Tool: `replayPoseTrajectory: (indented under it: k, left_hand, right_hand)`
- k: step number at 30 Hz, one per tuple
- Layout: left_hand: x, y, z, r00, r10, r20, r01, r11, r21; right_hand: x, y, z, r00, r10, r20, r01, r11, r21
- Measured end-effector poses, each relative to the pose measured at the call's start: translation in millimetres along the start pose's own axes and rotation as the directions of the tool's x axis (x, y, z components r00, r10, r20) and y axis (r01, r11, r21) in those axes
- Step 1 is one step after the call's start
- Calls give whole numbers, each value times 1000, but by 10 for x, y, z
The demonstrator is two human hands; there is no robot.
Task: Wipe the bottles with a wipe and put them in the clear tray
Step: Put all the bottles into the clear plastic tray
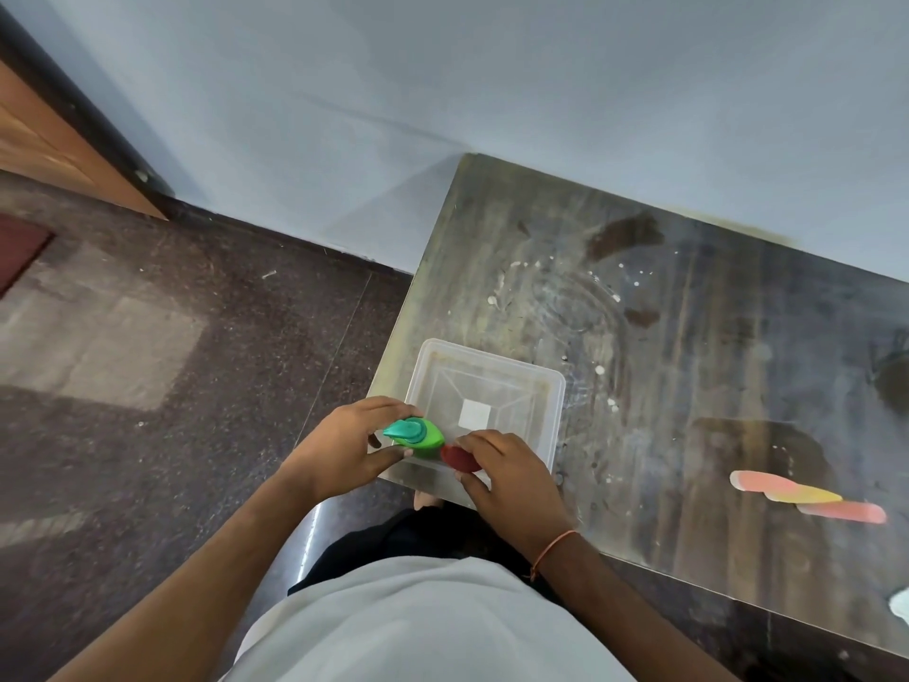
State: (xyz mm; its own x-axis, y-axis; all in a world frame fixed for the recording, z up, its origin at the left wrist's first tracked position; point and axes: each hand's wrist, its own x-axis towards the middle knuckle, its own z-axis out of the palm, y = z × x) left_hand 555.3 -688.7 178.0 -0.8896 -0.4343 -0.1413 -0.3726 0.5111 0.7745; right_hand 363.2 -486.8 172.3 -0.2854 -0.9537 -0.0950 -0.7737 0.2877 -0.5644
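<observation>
A clear plastic tray (551,386) sits at the near left corner of the table, with a white square visible on its floor. My left hand (344,445) grips a green bottle (430,441) with a teal cap, held upright over the tray's near left corner. My right hand (511,479) holds a bottle with a dark red cap (460,459) just beside the green one, its body hidden under my fingers. The two bottles nearly touch. No wipe shows in either hand.
The worn wooden table (688,386) stands against a pale blue wall. Pink and yellow flat pieces (806,497) lie at the right. A white object (901,605) peeks in at the right edge. Dark speckled floor lies to the left.
</observation>
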Motion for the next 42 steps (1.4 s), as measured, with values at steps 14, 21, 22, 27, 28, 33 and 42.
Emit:
replayPoseTrajectory:
  k: [14,21,22,27,28,33,42]
  left_hand:
    - [-48,3,-18,998,-51,49,49,998,41]
    - [-208,-112,63,981,-179,-75,180,984,10]
    - [-239,-135,82,975,-199,-102,202,979,14]
    - [-398,-159,241,955,-276,-108,280,960,14]
    - [-427,-145,295,953,-293,-81,294,956,10]
    - [-466,77,572,946,-321,34,321,947,-1]
    - [-325,670,1410,932,-330,151,340,939,-48]
  right_hand:
    - [-48,-23,-24,995,58,86,-61,998,27]
    - [-103,3,-48,993,82,81,-85,996,36]
    - [-118,17,-48,992,94,79,-98,994,40]
    - [-222,128,-77,987,146,64,-149,988,47]
    - [-253,163,-89,987,148,66,-151,988,46]
    - [-419,356,-136,984,164,65,-167,985,37]
    - [-928,1000,-328,984,160,79,-165,985,56]
